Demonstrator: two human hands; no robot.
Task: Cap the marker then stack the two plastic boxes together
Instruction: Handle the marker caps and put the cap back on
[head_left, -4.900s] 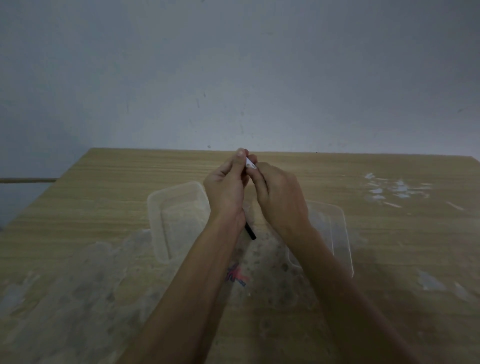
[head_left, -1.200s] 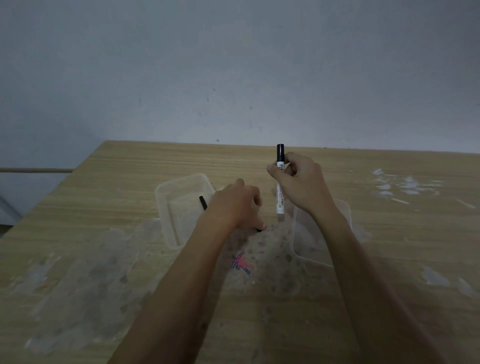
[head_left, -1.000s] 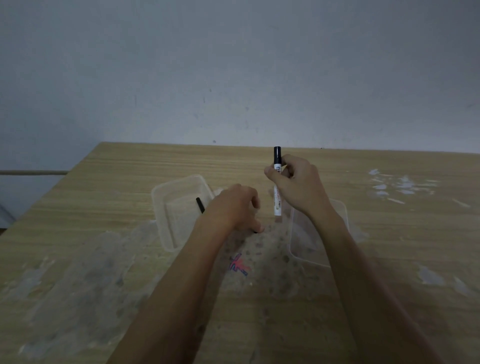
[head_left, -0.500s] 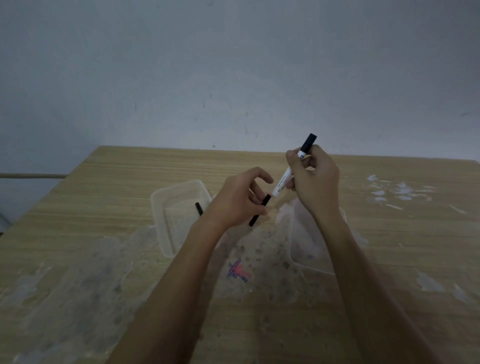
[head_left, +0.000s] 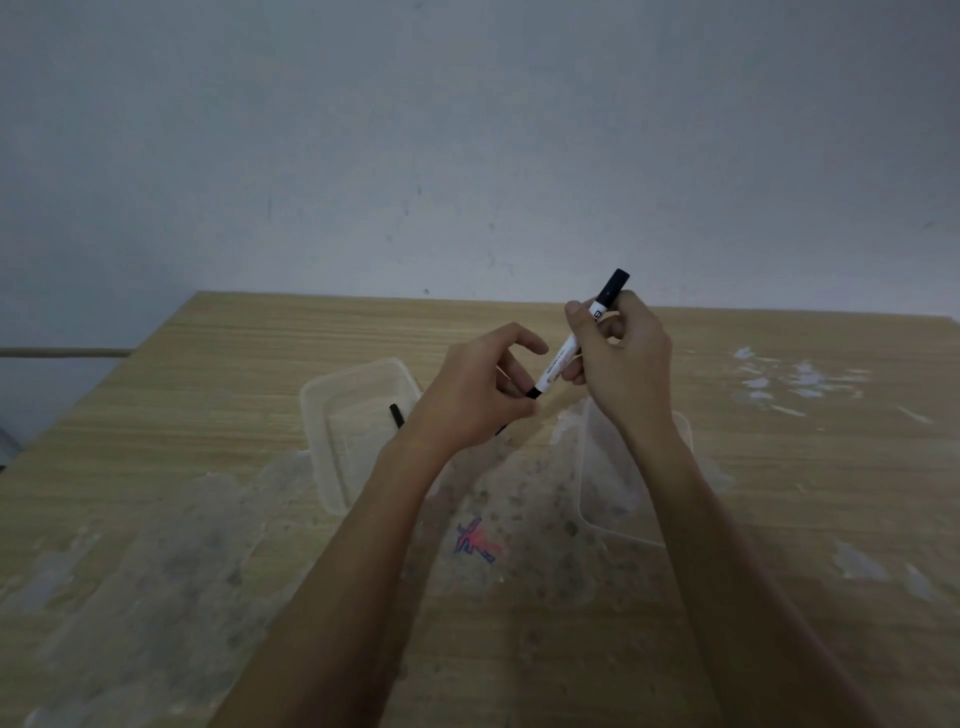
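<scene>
Your right hand (head_left: 621, 364) has tilted the marker (head_left: 563, 358) from upright, its tip now meeting the cap pinched in your left hand (head_left: 483, 395); capping looks imminent. Both plastic boxes (head_left: 358, 415) (head_left: 613, 483) sit mid-bench, unstacked.

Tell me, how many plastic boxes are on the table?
2. One box sits behind the left hand, with a small black stick inside. The other box lies under the right arm, partly hidden.
</scene>
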